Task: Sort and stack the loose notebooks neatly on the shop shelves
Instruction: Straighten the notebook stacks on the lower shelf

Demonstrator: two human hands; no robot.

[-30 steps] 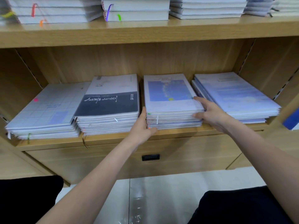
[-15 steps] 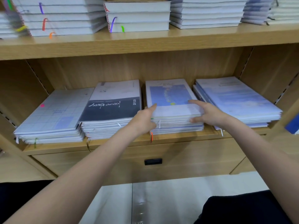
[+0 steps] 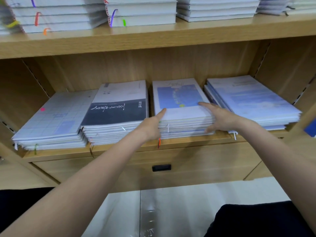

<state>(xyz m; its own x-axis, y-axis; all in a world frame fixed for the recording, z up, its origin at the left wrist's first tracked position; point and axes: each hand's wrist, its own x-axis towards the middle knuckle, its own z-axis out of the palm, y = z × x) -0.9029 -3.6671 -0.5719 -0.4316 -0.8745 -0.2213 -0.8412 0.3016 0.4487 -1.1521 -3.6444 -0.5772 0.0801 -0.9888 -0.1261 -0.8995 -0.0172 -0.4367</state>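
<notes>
A stack of notebooks with a blue picture cover [image 3: 179, 98] lies third from the left on the lower wooden shelf [image 3: 188, 142]. My left hand [image 3: 152, 125] holds its front left corner, thumb on the top cover, fingers hidden at the side. My right hand [image 3: 220, 118] holds the front right corner, with its forefinger stretched over the cover and its thumb low on the front edge. An orange ribbon [image 3: 159, 142] hangs from the stack over the shelf edge.
On the same shelf lie a grid-cover stack [image 3: 56, 117], a dark-banded stack [image 3: 116, 106] and a pale blue stack [image 3: 253, 100]. The upper shelf [image 3: 153, 38] carries thicker white stacks [image 3: 142, 12]. Below is a drawer with a black handle [image 3: 161, 167].
My left hand rose from the shelf edge at the stack's front left corner, and its thumb came onto the cover. My right forefinger slid over the top. The stack has hardly moved.
</notes>
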